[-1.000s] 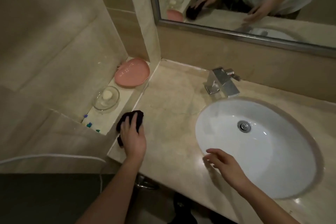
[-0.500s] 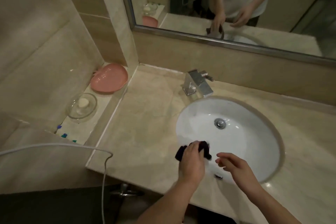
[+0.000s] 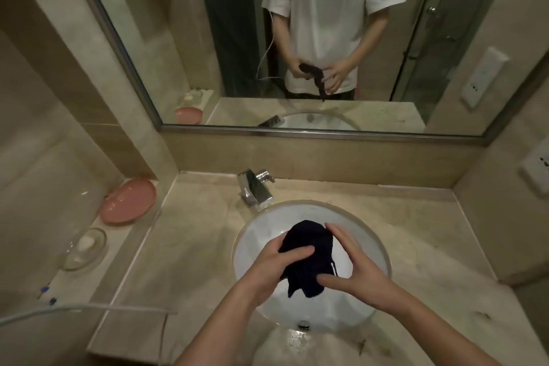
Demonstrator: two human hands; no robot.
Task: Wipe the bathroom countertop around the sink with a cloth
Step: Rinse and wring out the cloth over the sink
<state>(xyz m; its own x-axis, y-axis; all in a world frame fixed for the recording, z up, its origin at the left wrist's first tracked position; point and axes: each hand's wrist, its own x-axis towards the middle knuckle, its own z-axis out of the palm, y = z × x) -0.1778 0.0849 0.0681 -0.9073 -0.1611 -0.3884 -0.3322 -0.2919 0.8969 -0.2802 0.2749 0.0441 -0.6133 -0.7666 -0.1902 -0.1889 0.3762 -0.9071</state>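
Both hands hold the dark cloth [image 3: 306,255] above the white sink [image 3: 371,249]. The left hand [image 3: 276,264] grips it from nine o'clock with curled fingers; the right hand [image 3: 353,261] pinches it from three o'clock. The faucet [image 3: 255,187] stands at twelve o'clock on the counter [image 3: 184,246].

We are looking through a single head-worn wide-angle camera, facing forward and steeply down over the sink [image 3: 368,249], which is sitting close below us at frame centre. The countertop [image 3: 184,246] is spreading toward 9 and 3 o'clock, and the mirror [image 3: 208,53] is filling the 12 o'clock half, showing the same basin from the opposite side.
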